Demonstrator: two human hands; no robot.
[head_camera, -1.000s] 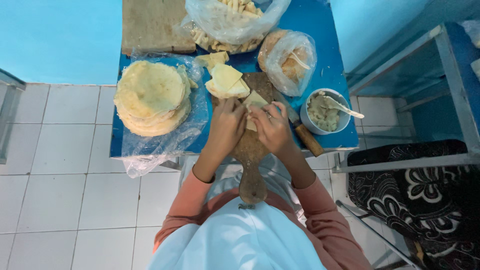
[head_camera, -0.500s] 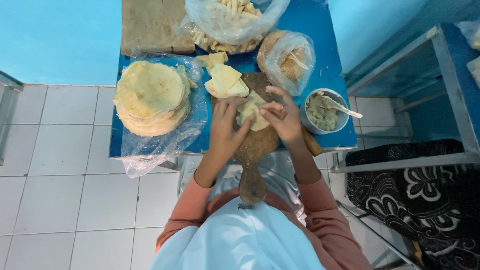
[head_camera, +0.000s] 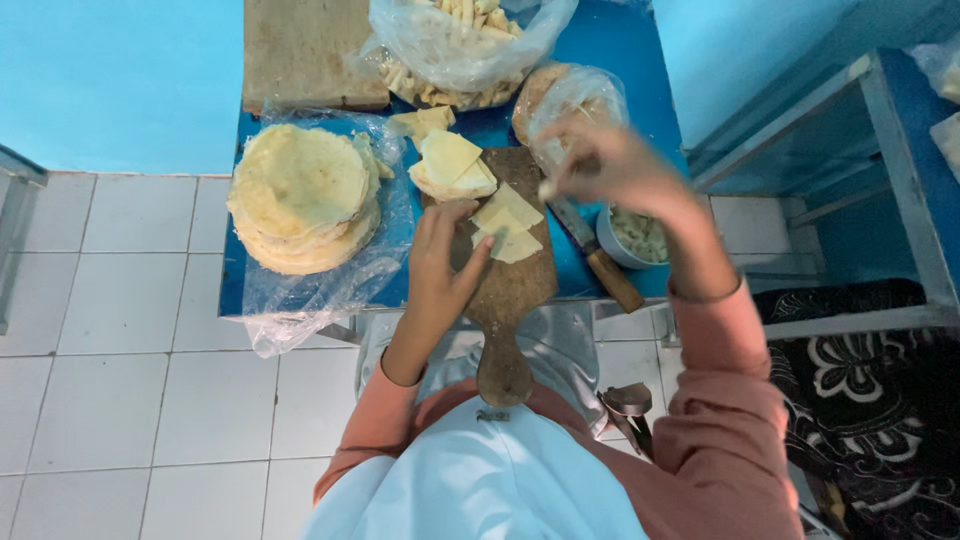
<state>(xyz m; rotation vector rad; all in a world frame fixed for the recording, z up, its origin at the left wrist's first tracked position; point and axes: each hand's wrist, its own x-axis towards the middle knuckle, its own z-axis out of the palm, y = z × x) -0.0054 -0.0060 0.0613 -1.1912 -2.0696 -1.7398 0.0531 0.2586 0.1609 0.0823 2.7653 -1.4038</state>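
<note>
Your left hand (head_camera: 440, 262) rests on the wooden paddle-shaped cutting board (head_camera: 508, 290), fingers released and spread flat, their tips touching the lower edge of the pale dough wrapper pieces (head_camera: 508, 228) lying on the board. Your right hand (head_camera: 612, 165) is raised above the counter (head_camera: 620, 60), blurred, its fingers pinched together near the clear bag of round flat pieces (head_camera: 575, 92); what they grasp cannot be told. A small stack of cut wrappers (head_camera: 450, 165) sits at the far end of the board. Just right of the board lies a knife (head_camera: 600, 260) with a wooden handle, and beside it a small bowl of filling (head_camera: 635, 237). To the left, a tall stack of round flat wrappers (head_camera: 300, 195) rests on a clear plastic sheet (head_camera: 310, 300) that hangs over the counter's edge. At the far edge stand a second wooden board (head_camera: 300, 50) and a plastic bag of rolled pieces (head_camera: 460, 45).
</note>
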